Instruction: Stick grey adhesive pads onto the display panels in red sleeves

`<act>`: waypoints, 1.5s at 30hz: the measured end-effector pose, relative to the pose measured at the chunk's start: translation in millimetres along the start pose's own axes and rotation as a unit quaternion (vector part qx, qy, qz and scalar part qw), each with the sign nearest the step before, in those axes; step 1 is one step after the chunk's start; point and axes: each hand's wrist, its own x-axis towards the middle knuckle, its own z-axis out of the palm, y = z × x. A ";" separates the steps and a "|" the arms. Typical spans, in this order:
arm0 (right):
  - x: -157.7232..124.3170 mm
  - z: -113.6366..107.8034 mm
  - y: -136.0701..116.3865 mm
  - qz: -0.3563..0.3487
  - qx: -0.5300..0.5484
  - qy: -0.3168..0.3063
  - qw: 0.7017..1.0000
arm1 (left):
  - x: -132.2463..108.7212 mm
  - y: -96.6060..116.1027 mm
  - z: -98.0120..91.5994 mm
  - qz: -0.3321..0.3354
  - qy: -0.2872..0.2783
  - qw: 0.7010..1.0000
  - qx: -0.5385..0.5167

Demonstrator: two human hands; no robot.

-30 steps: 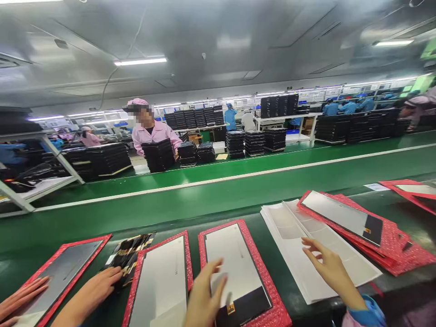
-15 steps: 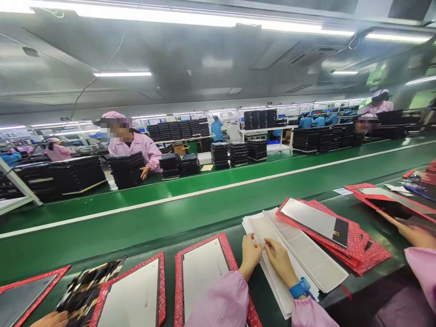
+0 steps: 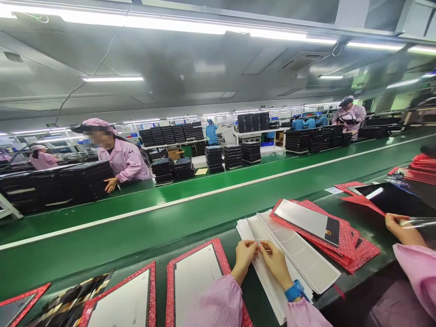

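My left hand (image 3: 245, 258) and my right hand (image 3: 275, 263), with a blue band at the wrist, meet fingertip to fingertip above a pile of white sheets. Both are closed in a pinch; whatever lies between the fingertips is too small to make out. Under and beside them lie the pale sheets (image 3: 308, 256), divided by lines into label-like rectangles. Left of my hands, a flat display panel (image 3: 194, 277) rests on red bubble wrap (image 3: 222, 254). To the right, another panel (image 3: 306, 218) with a dark end lies on stacked red bubble-wrap pouches (image 3: 366, 251).
More wrapped panels (image 3: 119, 299) and dark strips (image 3: 68, 299) lie at left. A co-worker's hand (image 3: 405, 229) holds clear film at right, near a black panel (image 3: 391, 195). Beyond the green belt (image 3: 204, 200), a person in pink (image 3: 124, 159) stands by black stacks (image 3: 57, 186).
The view has shifted slightly. My fingertips have come closer together over the sheets. The co-worker at right has lifted clear film; the person across has moved a black stack leftward.
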 end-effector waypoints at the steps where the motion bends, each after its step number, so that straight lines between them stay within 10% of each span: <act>1: 0.0 -0.2 -0.2 0.003 0.008 0.005 1.000 | 0.8 -0.3 1.0 -0.006 -0.007 1.000 -0.020; 17: -2.6 -6.7 -1.6 0.041 0.094 0.002 0.995 | 0.6 1.2 -3.8 -0.044 -0.136 0.975 -0.171; 25: 4.5 -14.4 -1.7 0.060 0.031 0.058 0.996 | 1.7 -8.8 -2.8 -0.016 -0.031 0.997 -0.065; 32: 13.1 -79.0 -12.0 0.074 -0.085 0.258 0.960 | 1.0 -11.3 -14.1 -0.021 0.062 0.996 0.061; 37: -2.8 -93.4 -46.1 -0.085 -0.238 0.312 0.916 | -21.4 14.6 -18.4 0.034 0.081 0.991 0.104; 45: -69.9 -17.4 -92.9 -0.339 -0.232 0.131 0.902 | -115.2 57.6 -51.2 0.154 -0.051 0.984 0.068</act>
